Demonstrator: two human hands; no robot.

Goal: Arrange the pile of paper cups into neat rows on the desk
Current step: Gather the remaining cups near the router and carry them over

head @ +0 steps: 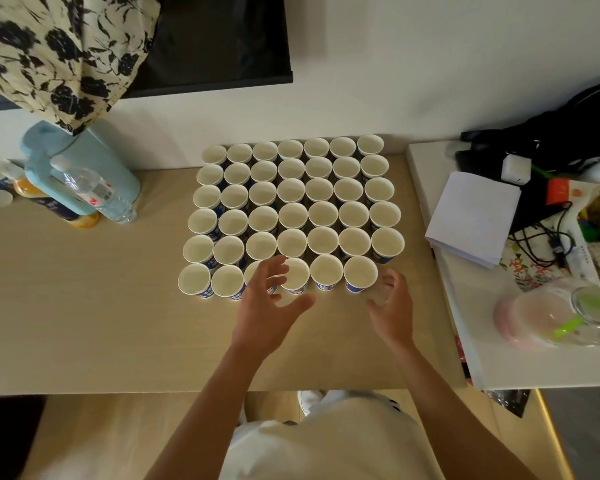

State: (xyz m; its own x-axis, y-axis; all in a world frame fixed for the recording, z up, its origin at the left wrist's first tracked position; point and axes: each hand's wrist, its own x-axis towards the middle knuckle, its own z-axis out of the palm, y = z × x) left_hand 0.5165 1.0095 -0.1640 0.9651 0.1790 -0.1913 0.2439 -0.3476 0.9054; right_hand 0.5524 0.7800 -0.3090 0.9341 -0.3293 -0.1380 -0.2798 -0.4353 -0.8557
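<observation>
Fingers (273,269) spread wide on the left hand (267,306), hovering over the front row and hiding most of one cup there. Across on the right hand (394,306), the fingers (398,283) curl loosely just beside the end cup (360,274), but they are smeared by blur, so whether they pinch anything is impossible to say. Paper cups (293,216) stand upright, rim against rim, in neat rows mid-desk (84,306), running back to the wall. Blue printed bands show low on the nearest ones, with writing too small to read. Off to the left, a water bottle (94,190) carries a red-and-white label, unreadable too, leaning by a pale blue jug (94,150). On the right, a stack of white paper (475,216) lies on a white side table (499,368).
</observation>
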